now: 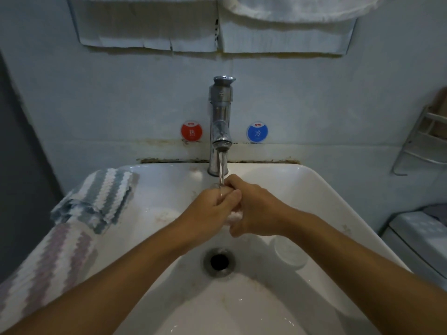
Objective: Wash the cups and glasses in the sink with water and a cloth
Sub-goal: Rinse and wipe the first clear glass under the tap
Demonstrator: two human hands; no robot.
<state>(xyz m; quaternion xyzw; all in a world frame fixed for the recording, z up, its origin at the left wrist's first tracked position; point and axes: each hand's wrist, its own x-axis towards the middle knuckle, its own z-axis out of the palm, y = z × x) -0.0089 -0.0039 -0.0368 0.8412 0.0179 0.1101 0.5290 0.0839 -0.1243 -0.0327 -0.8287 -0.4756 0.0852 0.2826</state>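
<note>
From the head view, both hands met under the running chrome tap point(220, 126), over the white ceramic sink point(321, 189). The left hand point(212, 209) and right hand point(251, 209) curled around a small pale cup point(234, 216), mostly hidden, held in the stream to rinse. A clear glass point(289, 250) lay at the basin's right side. A striped cloth point(101, 197) draped the left rim.

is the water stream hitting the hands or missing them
Touching. The head view shows the water stream from the tap landing where the left hand and right hand meet.
</note>
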